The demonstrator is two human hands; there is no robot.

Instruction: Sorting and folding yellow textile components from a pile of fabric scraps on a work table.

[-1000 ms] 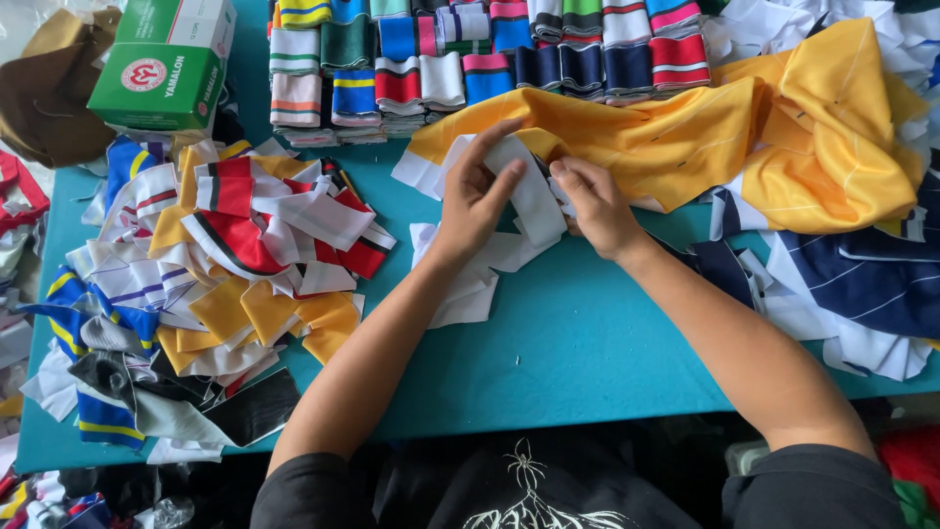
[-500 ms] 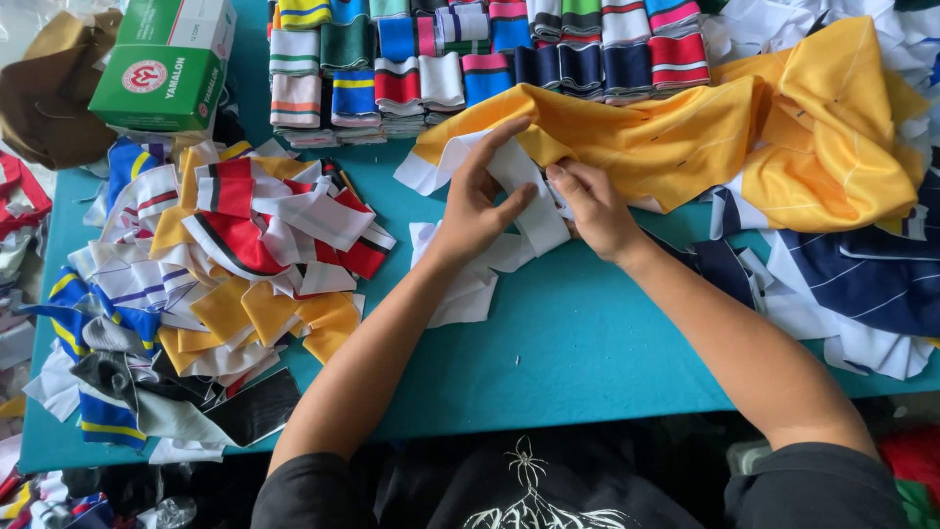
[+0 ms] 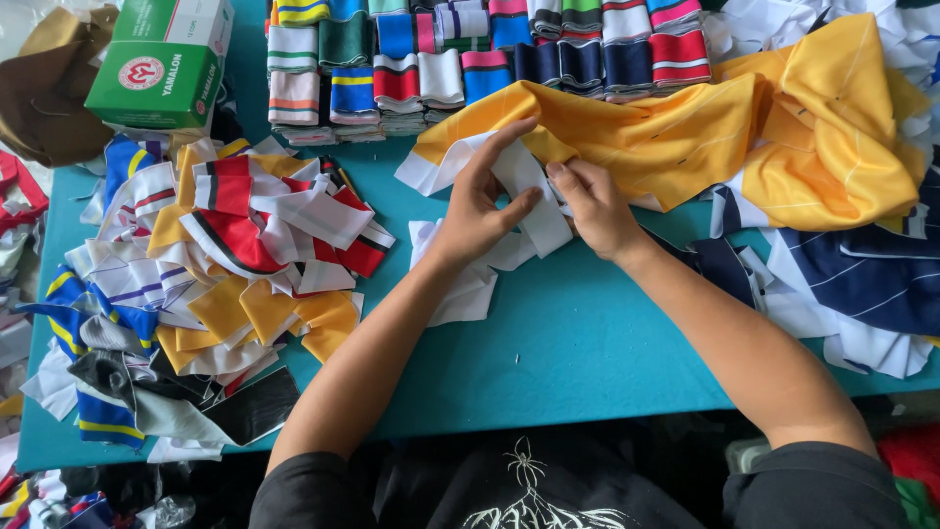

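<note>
Centrally, left hand (image 3: 480,211) and right hand (image 3: 592,206) both pinching white fabric strip (image 3: 534,201), closed green box (image 3: 162,61) top left

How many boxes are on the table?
1. The green box sits at the table's far left corner, beside the brown cloth. More could be hidden under the cloth piles.

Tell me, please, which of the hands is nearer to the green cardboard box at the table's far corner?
Left. The left hand works the white strip mid-table, on the green box side; the right hand lies beyond it, farther away.
</note>
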